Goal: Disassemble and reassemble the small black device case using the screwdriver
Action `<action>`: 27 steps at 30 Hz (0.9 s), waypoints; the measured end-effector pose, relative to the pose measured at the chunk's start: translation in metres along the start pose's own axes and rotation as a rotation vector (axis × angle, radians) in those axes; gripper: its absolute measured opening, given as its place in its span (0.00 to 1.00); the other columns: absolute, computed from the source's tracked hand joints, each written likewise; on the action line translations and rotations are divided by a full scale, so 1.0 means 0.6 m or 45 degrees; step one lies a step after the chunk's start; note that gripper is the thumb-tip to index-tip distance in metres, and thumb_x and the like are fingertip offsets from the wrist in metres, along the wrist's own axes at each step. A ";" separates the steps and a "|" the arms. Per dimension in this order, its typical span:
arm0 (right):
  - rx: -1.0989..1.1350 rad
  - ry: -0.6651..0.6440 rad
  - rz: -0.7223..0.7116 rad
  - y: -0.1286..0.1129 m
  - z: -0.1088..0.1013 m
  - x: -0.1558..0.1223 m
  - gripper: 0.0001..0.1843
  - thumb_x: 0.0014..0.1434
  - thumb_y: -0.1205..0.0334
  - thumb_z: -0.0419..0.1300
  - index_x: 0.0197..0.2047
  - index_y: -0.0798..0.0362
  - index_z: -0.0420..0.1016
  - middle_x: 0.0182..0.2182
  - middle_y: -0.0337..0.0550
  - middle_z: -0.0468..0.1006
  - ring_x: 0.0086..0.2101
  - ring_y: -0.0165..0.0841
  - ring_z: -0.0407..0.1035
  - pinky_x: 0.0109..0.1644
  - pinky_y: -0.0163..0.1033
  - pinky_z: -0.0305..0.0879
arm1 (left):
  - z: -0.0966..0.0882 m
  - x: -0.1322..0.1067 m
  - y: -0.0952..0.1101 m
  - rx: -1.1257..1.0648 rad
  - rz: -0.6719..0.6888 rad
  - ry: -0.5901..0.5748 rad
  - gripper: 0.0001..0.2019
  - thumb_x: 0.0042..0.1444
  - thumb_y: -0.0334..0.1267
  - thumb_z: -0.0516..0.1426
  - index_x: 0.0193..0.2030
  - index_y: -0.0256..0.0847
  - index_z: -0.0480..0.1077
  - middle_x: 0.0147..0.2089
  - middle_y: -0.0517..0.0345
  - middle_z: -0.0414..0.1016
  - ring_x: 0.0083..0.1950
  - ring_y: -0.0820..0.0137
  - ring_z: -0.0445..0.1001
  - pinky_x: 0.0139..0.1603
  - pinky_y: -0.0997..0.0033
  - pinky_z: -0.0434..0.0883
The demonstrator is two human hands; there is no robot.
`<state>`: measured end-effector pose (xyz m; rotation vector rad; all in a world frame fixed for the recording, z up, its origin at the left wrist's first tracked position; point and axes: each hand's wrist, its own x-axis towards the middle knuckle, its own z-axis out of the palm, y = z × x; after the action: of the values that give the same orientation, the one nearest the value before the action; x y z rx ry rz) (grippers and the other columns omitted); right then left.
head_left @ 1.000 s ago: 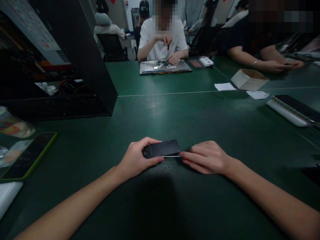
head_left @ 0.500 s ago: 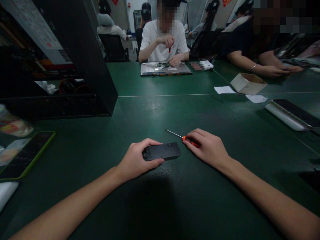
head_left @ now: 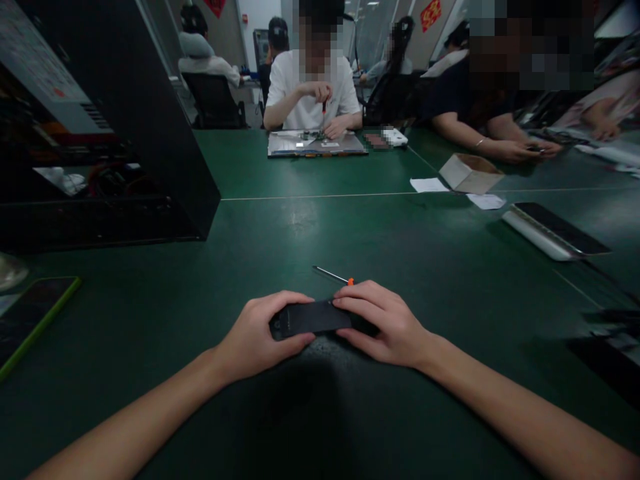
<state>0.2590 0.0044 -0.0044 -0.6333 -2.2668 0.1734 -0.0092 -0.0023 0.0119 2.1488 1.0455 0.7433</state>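
"Since half a second ago, the right hand (head_left: 383, 321) has left the screwdriver (head_left: 331, 274) and come to the dark block (head_left: 315, 317), closing on its right end."

"And the left hand (head_left: 257, 330)?"

"Unchanged: it grips the block's left end, thumb along the near side, fingers along the far side."

"So both hands are grasping it. Where is it in the head view?"

"Toward the near edge of the counter (head_left: 280, 230), about midway between left and right. I cannot tell whether it touches the surface."

"And the screwdriver?"

"On the counter just beyond the right hand, its shaft pointing toward the far left corner. An orange collar (head_left: 351, 282) shows; the hand hides the rest of the handle."

"What lies toward the left edge?"

"A phone (head_left: 35, 320) with a green rim, and beyond it a black rack (head_left: 197, 177)."

"Toward the right?"

"A thick pale device (head_left: 543, 233) with a dark top; farther off, a cardboard box (head_left: 470, 177) with a paper slip (head_left: 429, 185) just beside it."

"At the far edge?"

"A white-shirted person (head_left: 343, 93) holds a red tool (head_left: 324, 105) over a flat panel (head_left: 285, 145)."
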 end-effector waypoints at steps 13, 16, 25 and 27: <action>0.059 0.143 0.005 -0.009 -0.001 -0.002 0.17 0.63 0.64 0.65 0.55 0.55 0.75 0.48 0.56 0.82 0.45 0.40 0.79 0.48 0.45 0.77 | 0.003 -0.008 -0.004 0.041 0.277 0.185 0.19 0.59 0.38 0.67 0.56 0.42 0.72 0.52 0.49 0.82 0.53 0.61 0.80 0.56 0.61 0.76; 0.094 0.142 0.037 -0.013 0.000 -0.001 0.16 0.63 0.64 0.65 0.55 0.55 0.75 0.49 0.57 0.82 0.47 0.40 0.79 0.50 0.45 0.77 | 0.002 -0.008 -0.004 0.008 0.336 0.246 0.20 0.58 0.38 0.69 0.56 0.42 0.72 0.51 0.49 0.82 0.52 0.60 0.80 0.56 0.61 0.76; 0.283 0.206 0.448 -0.017 0.008 0.011 0.06 0.68 0.66 0.60 0.39 0.52 0.78 0.38 0.46 0.83 0.39 0.35 0.78 0.45 0.41 0.77 | -0.004 0.005 -0.001 -0.079 -0.154 0.371 0.08 0.65 0.39 0.58 0.39 0.39 0.77 0.36 0.55 0.81 0.36 0.66 0.78 0.38 0.69 0.75; 0.331 0.228 0.553 -0.015 0.012 0.010 0.07 0.68 0.63 0.60 0.38 0.52 0.78 0.38 0.46 0.83 0.39 0.36 0.78 0.42 0.40 0.76 | -0.003 0.008 -0.001 -0.166 -0.242 0.357 0.09 0.64 0.41 0.59 0.38 0.39 0.78 0.34 0.56 0.80 0.35 0.66 0.77 0.36 0.70 0.74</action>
<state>0.2469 -0.0002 -0.0029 -0.9508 -1.8696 0.5888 -0.0080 0.0025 0.0136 1.8401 1.2872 1.0105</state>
